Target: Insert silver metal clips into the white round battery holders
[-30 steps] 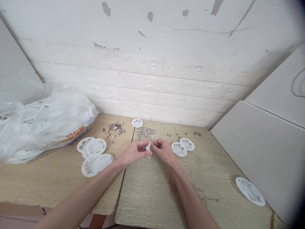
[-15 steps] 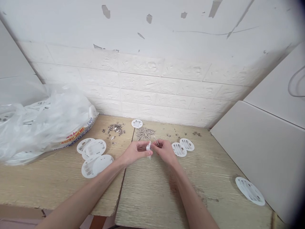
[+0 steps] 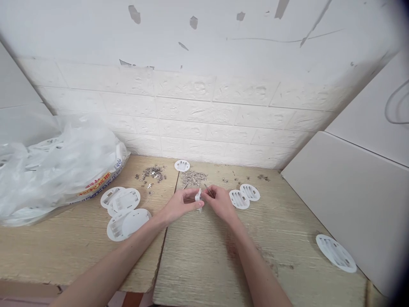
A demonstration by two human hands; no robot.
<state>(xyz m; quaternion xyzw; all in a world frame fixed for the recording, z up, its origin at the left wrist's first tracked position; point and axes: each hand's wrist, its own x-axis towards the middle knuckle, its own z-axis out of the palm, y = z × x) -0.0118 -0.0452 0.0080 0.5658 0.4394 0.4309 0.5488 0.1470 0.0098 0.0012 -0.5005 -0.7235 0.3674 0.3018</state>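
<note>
My left hand [image 3: 182,204] pinches a small white round plastic disc [image 3: 198,198], held on edge above the wooden table [image 3: 204,256]. My right hand [image 3: 220,202] meets it from the right, fingers closed on a thin metal tool [image 3: 208,190] whose tip sticks up toward the disc. Just behind the hands lies a pile of small metal clips [image 3: 193,178], with a second pile of metal clips [image 3: 154,172] to its left.
Stacked white discs [image 3: 123,211] lie left of the hands, two discs [image 3: 244,196] to the right, a lone white disc [image 3: 182,165] at the back, a further round disc [image 3: 335,253] far right. A plastic bag [image 3: 54,166] of parts sits far left. A grey panel [image 3: 351,200] bounds the right.
Both hands stay together on the disc with almost no motion. The view has shifted slightly, so everything sits a little to the left.
</note>
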